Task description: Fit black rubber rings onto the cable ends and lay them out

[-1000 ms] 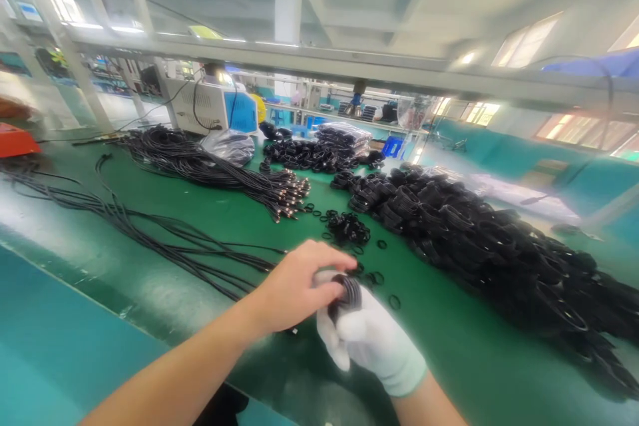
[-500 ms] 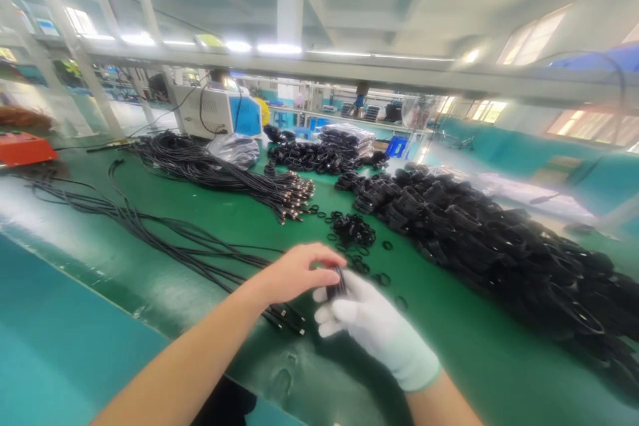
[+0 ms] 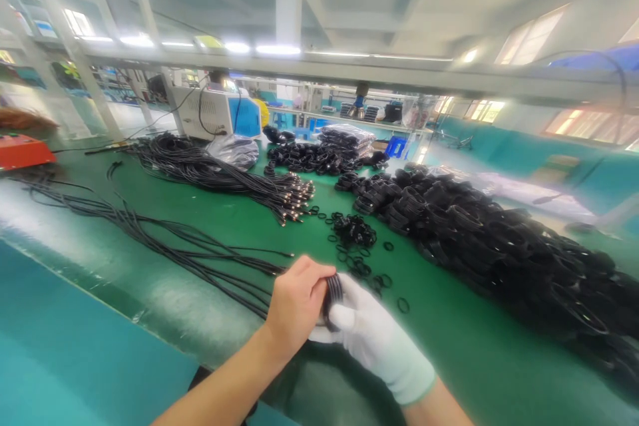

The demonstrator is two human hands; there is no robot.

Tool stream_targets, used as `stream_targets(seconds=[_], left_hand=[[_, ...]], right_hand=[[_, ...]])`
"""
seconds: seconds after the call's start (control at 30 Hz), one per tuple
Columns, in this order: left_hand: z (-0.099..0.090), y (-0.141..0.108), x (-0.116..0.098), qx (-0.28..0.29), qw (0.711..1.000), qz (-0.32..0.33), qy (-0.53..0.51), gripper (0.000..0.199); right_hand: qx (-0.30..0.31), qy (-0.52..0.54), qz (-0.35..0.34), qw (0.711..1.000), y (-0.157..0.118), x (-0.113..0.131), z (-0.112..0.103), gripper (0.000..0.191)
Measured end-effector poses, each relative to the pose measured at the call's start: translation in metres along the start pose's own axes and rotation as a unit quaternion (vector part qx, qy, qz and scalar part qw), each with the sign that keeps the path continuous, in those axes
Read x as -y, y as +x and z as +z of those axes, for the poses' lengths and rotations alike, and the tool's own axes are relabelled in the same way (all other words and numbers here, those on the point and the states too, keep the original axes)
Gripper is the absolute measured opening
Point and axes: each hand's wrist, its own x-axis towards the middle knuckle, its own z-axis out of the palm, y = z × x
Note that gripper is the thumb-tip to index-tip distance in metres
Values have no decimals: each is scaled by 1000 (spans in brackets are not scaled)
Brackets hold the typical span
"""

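A coiled black cable (image 3: 333, 296) is between my two hands near the table's front. My right hand (image 3: 367, 329), in a white glove, is closed round the coil from the right, its thumb on the near side. My bare left hand (image 3: 297, 303) presses on the coil's left side with its fingers bent; its palm side is hidden. Loose black cables (image 3: 164, 249) stretch to the left, and some pass behind my left hand. Small black rings (image 3: 354, 229) lie in a heap beyond my hands, with several scattered nearer.
A large pile of coiled black cables (image 3: 464, 233) covers the right of the green table (image 3: 474, 359). A long cable bundle (image 3: 210, 170) with metal ends lies at the back left. Behind it stands a white and blue machine (image 3: 219, 113). An orange box (image 3: 24, 152) is far left.
My left hand has moved slightly down and left, its fingers now closed against the coil. The coil shows more clearly between my hands. My right hand has shifted slightly left.
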Motion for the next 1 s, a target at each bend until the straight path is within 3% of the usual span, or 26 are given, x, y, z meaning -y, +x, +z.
stream_targets(seconds=[0.1,0.23,0.3,0.37,0.47,0.53,0.67,0.87,1.0], left_hand=[[-2,5,-2,20,1000,-2,2,28],[-25,22,0,128,988,-50,-73,25],[-37,31,5,198,962,-68,-174,30],[-45,37,13,274,919,-65,-278,36],[-44,39,24,341,861,-69,-371,39],[-40,39,27,334,865,-86,-364,37],[-37,37,26,308,902,-95,-286,36],[-39,35,23,303,911,-72,-271,34],[-39,35,22,294,916,-80,-262,33]], right_hand=[[-9,13,-5,1000,1,0,-1,43],[9,82,42,996,1,3,-5,37],[29,134,73,988,0,6,-4,39],[56,163,107,979,0,8,-2,44],[70,161,148,973,1,7,-1,55],[30,126,118,985,2,5,-2,49],[-33,39,14,999,4,-1,-7,30],[-30,96,46,994,7,-9,-11,13],[-37,53,46,997,7,-6,-9,21]])
